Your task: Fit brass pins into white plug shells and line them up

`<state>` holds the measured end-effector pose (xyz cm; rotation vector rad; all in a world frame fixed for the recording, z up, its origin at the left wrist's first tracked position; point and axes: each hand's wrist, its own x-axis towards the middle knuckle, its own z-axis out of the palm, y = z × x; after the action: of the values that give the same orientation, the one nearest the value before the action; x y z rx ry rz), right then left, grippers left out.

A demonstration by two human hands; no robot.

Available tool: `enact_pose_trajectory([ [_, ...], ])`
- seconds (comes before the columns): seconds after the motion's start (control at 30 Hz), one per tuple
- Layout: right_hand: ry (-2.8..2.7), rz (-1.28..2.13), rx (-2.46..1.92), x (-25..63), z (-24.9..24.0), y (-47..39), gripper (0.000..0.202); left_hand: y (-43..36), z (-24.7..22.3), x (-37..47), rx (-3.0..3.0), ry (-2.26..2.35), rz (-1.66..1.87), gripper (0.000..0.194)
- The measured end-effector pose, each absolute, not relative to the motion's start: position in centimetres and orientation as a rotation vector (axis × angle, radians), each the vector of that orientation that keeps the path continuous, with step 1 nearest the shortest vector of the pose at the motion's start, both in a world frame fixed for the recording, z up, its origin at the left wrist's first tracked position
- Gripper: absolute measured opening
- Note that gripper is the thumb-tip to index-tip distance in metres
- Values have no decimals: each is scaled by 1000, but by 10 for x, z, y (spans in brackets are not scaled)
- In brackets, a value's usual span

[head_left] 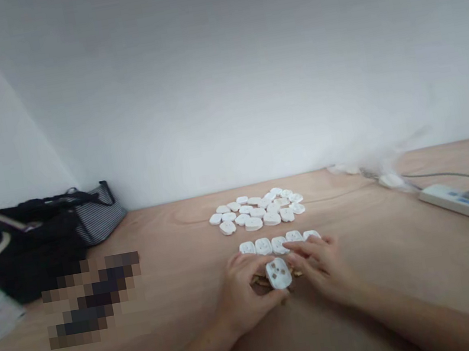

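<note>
My left hand (246, 287) is closed on a white plug casing (278, 274), gripped at its left side and lower edge by fingers and thumb. Square openings show on the casing's face, which is tilted up. My right hand (321, 263) is at the casing's right, its fingers apart and one fingertip close to the upper right edge; whether it touches cannot be made out. Small brass-coloured pieces (297, 273) lie on the table beneath and around the casing, partly hidden. Just beyond my fingers, several similar casings (263, 247) form a row, the right end partly covered by my right hand.
A loose group of white plug parts (256, 212) lies farther back on the wooden table (172, 234). At the right are a power strip (468, 205) and clear plastic wrapping (390, 164). A black bag (44, 249) and a blurred-out dark object (98, 300) are at the left.
</note>
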<state>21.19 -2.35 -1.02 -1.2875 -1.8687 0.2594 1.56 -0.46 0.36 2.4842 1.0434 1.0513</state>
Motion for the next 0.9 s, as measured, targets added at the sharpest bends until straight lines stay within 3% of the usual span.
enact_pose_trajectory([
  [0.2, -1904, 545, -1216, 209, -8, -22, 22, -8, 6, 17, 2475, 1012, 982, 40],
  [0.37, -1918, 560, -1137, 205, -7, -24, 24, -9, 7, 19, 2630, 1030, 906, 52],
  [0.63, -1821, 379, -1244, 210, -13, -23, 23, 35, 18, -28, 2510, 1115, 923, 48],
  [0.9, -1832, 380, -1252, 214, -17, -20, 22, 66, 4, -68, 2302, 1164, 689, 52],
])
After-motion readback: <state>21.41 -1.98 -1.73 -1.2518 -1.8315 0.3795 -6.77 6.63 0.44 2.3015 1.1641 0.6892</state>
